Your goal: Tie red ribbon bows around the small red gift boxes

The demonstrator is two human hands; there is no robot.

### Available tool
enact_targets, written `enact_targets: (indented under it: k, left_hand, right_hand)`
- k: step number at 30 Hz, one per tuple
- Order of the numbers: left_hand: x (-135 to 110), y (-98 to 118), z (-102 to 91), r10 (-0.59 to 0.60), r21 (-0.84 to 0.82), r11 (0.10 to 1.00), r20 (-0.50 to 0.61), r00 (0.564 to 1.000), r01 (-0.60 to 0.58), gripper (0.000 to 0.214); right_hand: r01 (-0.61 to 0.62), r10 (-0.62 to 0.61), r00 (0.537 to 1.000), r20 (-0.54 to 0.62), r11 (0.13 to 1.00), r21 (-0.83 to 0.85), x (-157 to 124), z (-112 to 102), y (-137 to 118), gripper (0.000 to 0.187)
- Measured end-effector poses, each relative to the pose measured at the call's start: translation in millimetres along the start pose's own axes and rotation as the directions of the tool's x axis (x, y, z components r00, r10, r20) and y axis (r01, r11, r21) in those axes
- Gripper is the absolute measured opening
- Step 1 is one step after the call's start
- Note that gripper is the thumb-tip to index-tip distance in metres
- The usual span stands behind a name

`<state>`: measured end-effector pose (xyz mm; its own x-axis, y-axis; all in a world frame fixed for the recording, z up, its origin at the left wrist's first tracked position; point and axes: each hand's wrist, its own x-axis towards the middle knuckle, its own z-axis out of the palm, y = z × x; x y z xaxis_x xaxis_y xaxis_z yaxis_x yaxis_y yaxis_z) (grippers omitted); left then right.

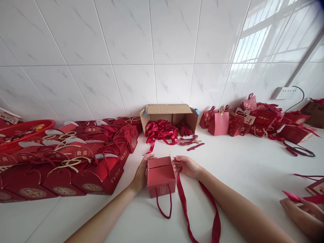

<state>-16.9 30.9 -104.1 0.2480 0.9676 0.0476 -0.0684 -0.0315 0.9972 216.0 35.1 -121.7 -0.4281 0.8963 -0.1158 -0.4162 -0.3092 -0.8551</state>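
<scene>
Ribbon (186,202) pinched in R hand (187,166); L hand (140,175) grips box (161,177) side.

On my feed the upper half is a wall (126,50), tiled in large glossy white squares with faint grey veining and thin grout lines. Below it a plain white bench (253,162) runs straight up to the wall. At the upper right, daylight throws a bright window pattern (273,33) across the gloss. A white socket strip (285,92) is fixed to the wall there, and its dark cable (302,93) loops off to the right.
</scene>
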Motion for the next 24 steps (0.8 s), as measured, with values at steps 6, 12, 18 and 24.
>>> enact_targets:
  k: [6, 12, 18, 24]
  left_hand:
    - [2.2, -5.5, -3.0, 0.048, 0.014, 0.999, 0.013, 0.999, -0.049, 0.045]
    - [3.5, -13.1, -4.7, 0.033, 0.018, 0.999, 0.024, 0.999, -0.033, 0.043]
    - [-3.2, 10.7, -6.7, 0.372, 0.173, 0.913, 0.026, 0.928, -0.37, 0.052]
    - [-25.7, 102.9, 11.9, 0.445, 0.515, 0.674, 0.291, 0.847, -0.53, 0.02]
  right_hand:
    - [-0.038, 0.038, 0.999, 0.023, 0.999, 0.022, 8.1, -7.4, 3.1, 0.022]
    - [-0.023, 0.022, 0.999, 0.025, 0.999, 0.031, 4.8, -8.6, 4.8, 0.021]
    - [0.06, -0.06, 0.998, -0.012, 0.998, 0.019, 1.5, -4.2, 8.4, 0.028]
    - [0.226, -0.229, 0.973, -0.015, 0.967, -0.122, -10.3, 4.7, -49.7, 0.029]
